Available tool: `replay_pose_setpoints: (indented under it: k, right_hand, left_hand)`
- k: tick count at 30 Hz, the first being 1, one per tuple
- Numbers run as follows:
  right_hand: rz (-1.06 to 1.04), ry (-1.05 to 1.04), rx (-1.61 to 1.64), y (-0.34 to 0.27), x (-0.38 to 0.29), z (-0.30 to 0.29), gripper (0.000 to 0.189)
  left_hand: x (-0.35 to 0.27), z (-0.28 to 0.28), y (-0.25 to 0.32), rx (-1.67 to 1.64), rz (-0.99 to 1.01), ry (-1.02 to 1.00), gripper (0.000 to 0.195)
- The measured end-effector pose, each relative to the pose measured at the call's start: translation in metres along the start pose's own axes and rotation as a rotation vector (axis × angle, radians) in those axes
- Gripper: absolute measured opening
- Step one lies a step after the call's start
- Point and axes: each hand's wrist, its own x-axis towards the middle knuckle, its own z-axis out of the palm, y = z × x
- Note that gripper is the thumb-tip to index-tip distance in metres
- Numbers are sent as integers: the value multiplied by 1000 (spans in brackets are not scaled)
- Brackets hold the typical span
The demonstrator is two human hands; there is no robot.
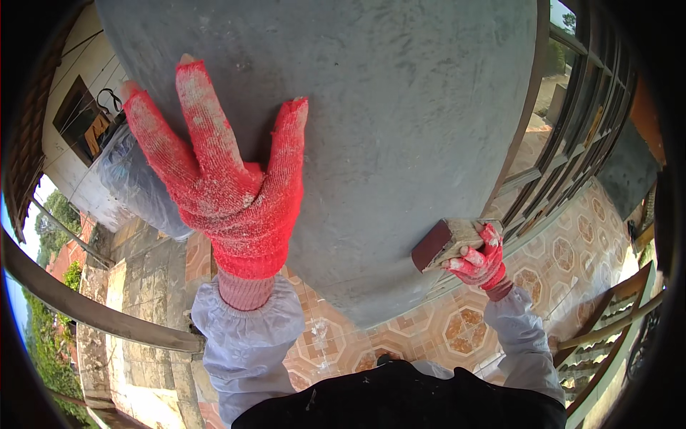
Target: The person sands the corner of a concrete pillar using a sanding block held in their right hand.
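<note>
My left hand (230, 182), in a red knitted glove with bare fingertips and pale dust on it, is spread over a broad grey wall surface (396, 123). Nothing is held in it; some of its fingers look folded or hidden, and how firmly it touches cannot be seen. At the lower right edge of that surface, my right hand (479, 260) wears a matching dusty glove. Its fingers grip a block wrapped in sandpaper (433, 245), whose dark reddish end faces the grey surface. White sleeves cover both forearms.
Patterned floor tiles (466, 330) run below the surface. Framed glass window panes (552, 112) stand on the right, with a wooden slatted piece (605, 322) lower down. A plastic-wrapped bundle (139, 182) sits at left, above a curved rail (107, 311).
</note>
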Motion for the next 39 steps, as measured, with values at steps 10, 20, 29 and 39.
replay_pose_setpoints:
  k: [10,20,29,39]
  right_hand:
    - [94,79,130,0,8,5,75]
    - [206,235,-41,57,108,-38,69]
    - [-28,9,136,23,19,-11,69]
    - [-147,-70,287,22,-8,-1,57]
  left_hand:
    - [1,2,8,-57,-131,56,81]
    - [-1,-2,7,134,-217,-33,83]
    - [0,9,6,171,-247,32,86]
    - [3,8,17,140,-229,93,75]
